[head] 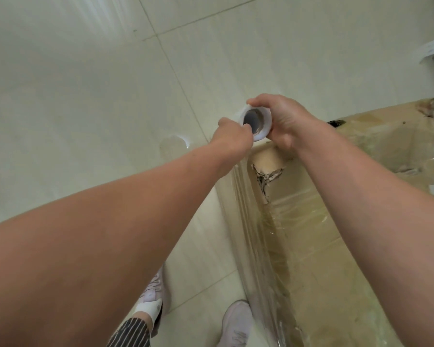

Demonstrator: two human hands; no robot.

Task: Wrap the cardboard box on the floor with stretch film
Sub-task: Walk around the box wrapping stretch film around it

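The right hand is curled over the top and far side of the white roll of clear stretch film, fingers wrapped round its outer face. The left hand meets the roll from the other side, and its bent fingertips pinch the near rim beside the dark hollow of the core. Both hands are closed on the roll, which is seen end-on with its open core facing the camera.

The roll is held in the air just above and beyond 1 corner of the brown cardboard box. That corner shows directly below the 2 wrists. The box lies on the floor to the right of the hands and runs toward the lower right of the view, partly hidden by the right forearm.

From under the hands a band of clear stretch film runs down along the left edge of the box toward the bottom of the view, wrinkled and shiny. More film lies glossy across the box's top. A torn patch in the cardboard shows near the corner.

The pale tiled floor spreads to the left. Below are 2 pale pink shoes, 1 beside the box's edge and the other further left, above a striped trouser leg.
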